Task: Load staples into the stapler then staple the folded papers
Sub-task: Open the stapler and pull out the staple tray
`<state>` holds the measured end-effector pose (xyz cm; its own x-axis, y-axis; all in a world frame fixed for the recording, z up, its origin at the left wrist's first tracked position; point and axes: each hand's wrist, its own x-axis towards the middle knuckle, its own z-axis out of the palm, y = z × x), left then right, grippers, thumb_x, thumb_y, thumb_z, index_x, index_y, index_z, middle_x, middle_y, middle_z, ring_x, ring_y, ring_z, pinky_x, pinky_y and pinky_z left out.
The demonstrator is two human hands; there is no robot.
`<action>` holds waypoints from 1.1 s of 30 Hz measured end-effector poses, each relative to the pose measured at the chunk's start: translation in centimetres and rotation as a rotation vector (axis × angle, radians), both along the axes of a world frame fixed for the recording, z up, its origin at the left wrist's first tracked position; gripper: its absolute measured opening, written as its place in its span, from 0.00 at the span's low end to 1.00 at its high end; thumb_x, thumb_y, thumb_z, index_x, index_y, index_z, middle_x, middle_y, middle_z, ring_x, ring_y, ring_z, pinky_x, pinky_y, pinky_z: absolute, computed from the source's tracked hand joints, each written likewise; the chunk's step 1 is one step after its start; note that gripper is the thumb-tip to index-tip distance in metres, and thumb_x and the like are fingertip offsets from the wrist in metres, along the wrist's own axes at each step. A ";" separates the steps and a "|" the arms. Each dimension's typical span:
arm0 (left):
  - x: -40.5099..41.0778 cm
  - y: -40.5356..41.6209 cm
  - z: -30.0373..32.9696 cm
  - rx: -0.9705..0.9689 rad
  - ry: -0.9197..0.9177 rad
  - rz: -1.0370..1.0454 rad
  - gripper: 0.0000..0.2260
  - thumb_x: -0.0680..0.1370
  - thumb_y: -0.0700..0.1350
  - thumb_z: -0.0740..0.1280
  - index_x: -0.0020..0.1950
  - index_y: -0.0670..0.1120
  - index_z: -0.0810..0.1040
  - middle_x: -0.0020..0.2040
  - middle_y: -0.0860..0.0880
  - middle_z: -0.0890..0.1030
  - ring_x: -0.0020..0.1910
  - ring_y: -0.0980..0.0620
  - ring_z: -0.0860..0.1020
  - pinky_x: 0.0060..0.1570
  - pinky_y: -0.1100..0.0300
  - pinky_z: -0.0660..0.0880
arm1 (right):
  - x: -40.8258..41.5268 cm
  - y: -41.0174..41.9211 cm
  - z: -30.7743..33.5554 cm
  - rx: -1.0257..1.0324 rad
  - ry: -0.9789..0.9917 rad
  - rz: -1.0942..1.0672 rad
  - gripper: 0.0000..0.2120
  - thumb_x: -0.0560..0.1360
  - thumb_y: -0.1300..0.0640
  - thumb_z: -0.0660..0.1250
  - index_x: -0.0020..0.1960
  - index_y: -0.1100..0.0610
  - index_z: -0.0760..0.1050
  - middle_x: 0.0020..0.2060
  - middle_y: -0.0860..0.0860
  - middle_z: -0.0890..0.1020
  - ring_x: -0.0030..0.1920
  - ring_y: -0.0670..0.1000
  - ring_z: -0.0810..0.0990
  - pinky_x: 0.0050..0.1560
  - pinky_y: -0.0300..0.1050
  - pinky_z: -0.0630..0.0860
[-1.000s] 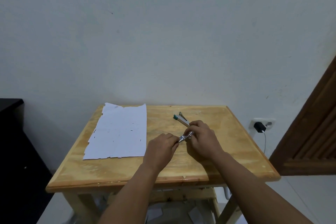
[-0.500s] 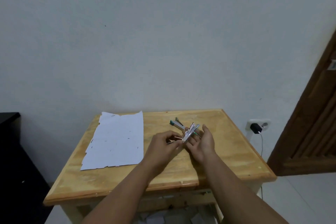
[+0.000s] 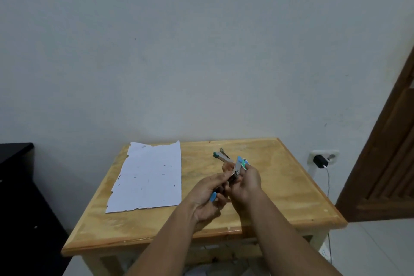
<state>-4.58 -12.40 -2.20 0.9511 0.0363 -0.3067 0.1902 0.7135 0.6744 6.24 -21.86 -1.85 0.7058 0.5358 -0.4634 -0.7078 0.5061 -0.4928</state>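
Low in the middle of the frame, both hands hold a stapler above the bench. Left hand has its fingers curled round the blue-tipped lower end; right hand grips the upper part. Another stapler lies behind; paper lies at left.

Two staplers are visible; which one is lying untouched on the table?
The green-tipped stapler near the far edge; the blue stapler is held by both hands, above the table.
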 end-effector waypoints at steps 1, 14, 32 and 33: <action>-0.1 0.2 0.6 0.019 -0.027 0.016 0.17 0.71 0.41 0.82 0.58 0.39 0.86 0.46 0.43 0.82 0.36 0.56 0.79 0.23 0.68 0.75 | 0.5 -0.2 -0.1 -0.160 -0.083 0.005 0.25 0.86 0.48 0.54 0.54 0.68 0.80 0.30 0.57 0.84 0.26 0.52 0.80 0.34 0.45 0.74; 0.8 -0.6 0.0 0.177 0.081 0.067 0.15 0.76 0.45 0.78 0.60 0.39 0.86 0.43 0.45 0.82 0.35 0.57 0.77 0.28 0.69 0.76 | 1.6 -0.7 1.5 0.128 0.036 0.122 0.31 0.86 0.43 0.54 0.64 0.72 0.77 0.54 0.67 0.86 0.46 0.62 0.89 0.43 0.56 0.87; 0.5 -0.5 -0.4 0.677 0.005 0.227 0.11 0.81 0.45 0.73 0.63 0.54 0.86 0.34 0.49 0.78 0.30 0.55 0.70 0.30 0.59 0.65 | 1.3 -0.4 0.2 0.223 0.085 -0.049 0.28 0.84 0.44 0.60 0.68 0.69 0.73 0.58 0.66 0.84 0.59 0.61 0.84 0.52 0.58 0.80; 0.5 -0.6 -0.3 0.674 -0.003 0.214 0.11 0.81 0.44 0.73 0.63 0.54 0.86 0.34 0.49 0.78 0.30 0.55 0.70 0.30 0.59 0.65 | 1.2 -0.4 0.0 0.224 0.088 -0.045 0.29 0.84 0.43 0.60 0.68 0.69 0.73 0.58 0.66 0.85 0.60 0.61 0.85 0.52 0.58 0.81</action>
<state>-4.07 -12.95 -2.49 0.9027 0.4038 -0.1487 0.0896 0.1618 0.9828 7.48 -22.21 -1.81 0.6935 0.6010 -0.3974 -0.7172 0.6282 -0.3016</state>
